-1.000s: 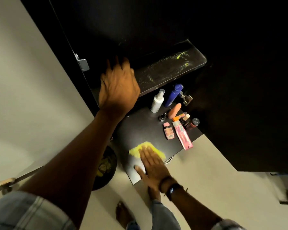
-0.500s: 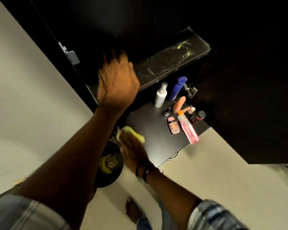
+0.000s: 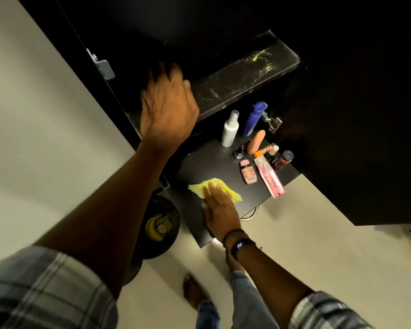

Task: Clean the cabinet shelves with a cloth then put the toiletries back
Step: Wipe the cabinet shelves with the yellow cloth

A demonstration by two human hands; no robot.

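1. The right hand (image 3: 220,210) lies flat, fingers straight and close together. It presses a yellow cloth (image 3: 233,195) onto the lower shelf (image 3: 207,162). A dark band (image 3: 241,244) circles the wrist.
2. The left hand (image 3: 167,108) rests palm-down on the front left end of the upper shelf (image 3: 247,77). Its fingers are loosely spread and the tips are lost in shadow.
3. The lower shelf is a matte black board. The cloth sits on its front left part, well apart from the toiletries grouped at the right.
4. A white spray bottle (image 3: 230,129) and a blue bottle (image 3: 253,119) stand upright at the back. An orange tube (image 3: 255,142) leans just in front of them. A small pink bottle (image 3: 248,172) and a pink tube (image 3: 269,178) lie flat side by side near the front edge.
5. The upper shelf is streaked with pale yellowish dust or lint.
6. The cabinet (image 3: 354,138) is black and dark inside, with a metal hinge (image 3: 273,122) at the right and another (image 3: 102,66) at the left.
7. Below is a pale floor (image 3: 318,245), with a pale wall (image 3: 33,115) to the left. A round dark bin (image 3: 166,245) holding banana peels stands beneath the shelf's left end.
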